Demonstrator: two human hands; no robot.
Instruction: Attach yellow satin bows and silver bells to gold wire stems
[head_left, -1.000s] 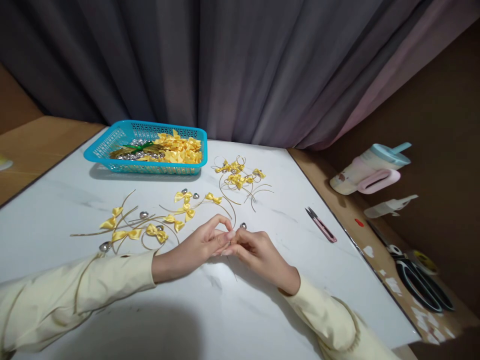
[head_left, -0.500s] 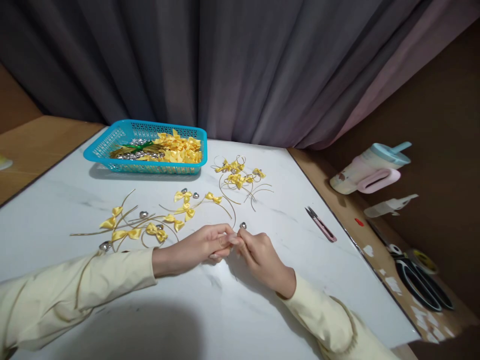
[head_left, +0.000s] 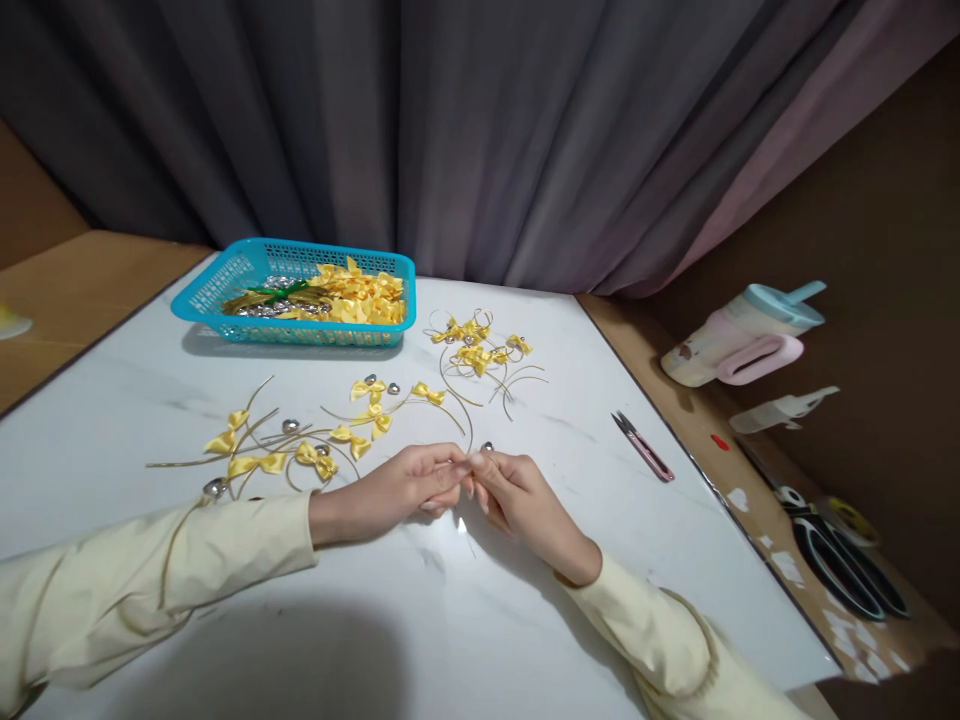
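Observation:
My left hand [head_left: 409, 482] and my right hand [head_left: 529, 508] meet above the white marbled tabletop [head_left: 487, 640], fingertips pinched together. What they grip is small and hidden by the fingers; a thin strand seems to hang below. A silver heart-shaped bead [head_left: 488, 447] shows just beyond my right fingers. Left of my left hand lie several yellow satin bows [head_left: 316, 461], gold cords [head_left: 177, 464] and silver beads [head_left: 291, 427]. Farther off is a cluster of bows with curled cords [head_left: 474, 358].
A blue plastic basket [head_left: 330, 327] at the back holds yellow bows, silver beads and a tied cord bundle. Pink-handled thread snips [head_left: 645, 448] lie at right. Beyond the edge are a tumbler [head_left: 731, 335], a small white bottle [head_left: 776, 412], black-handled scissors [head_left: 840, 565] and paper scraps.
My right hand has turned slightly, and its fingers have shifted against the left fingertips. The left hand keeps its pinch. The view has shifted very slightly.

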